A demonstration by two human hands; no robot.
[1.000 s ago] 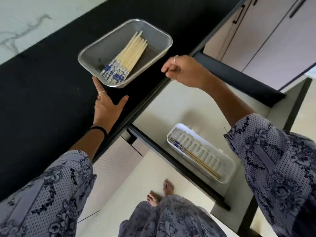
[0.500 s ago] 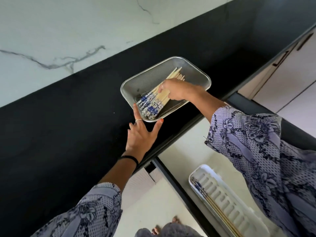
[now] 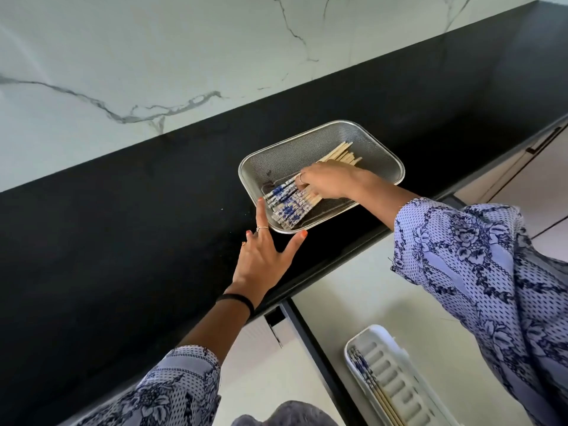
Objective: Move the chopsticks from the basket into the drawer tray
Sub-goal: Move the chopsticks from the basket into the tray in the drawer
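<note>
The step in hand is the pickup: the right hand (image 3: 325, 181) reaches into the mesh basket (image 3: 384, 158) on the black worktop (image 3: 123, 226), its fingers curled down onto the bundle of chopsticks (image 3: 289, 207), though how many its grip has caught cannot be told. The left hand (image 3: 264, 256) lies flat with fingers spread, its forefinger tip touching the basket's rim. A few chopsticks already lie in the white drawer tray (image 3: 396, 382). Next, the pinched sticks must be lifted clear and carried to the tray.

We see a black countertop (image 3: 123, 229) running along a white marble-veined wall (image 3: 153, 56); pale cabinet doors (image 3: 528, 179) with a dark handle (image 3: 542, 142) sit under its right end.
</note>
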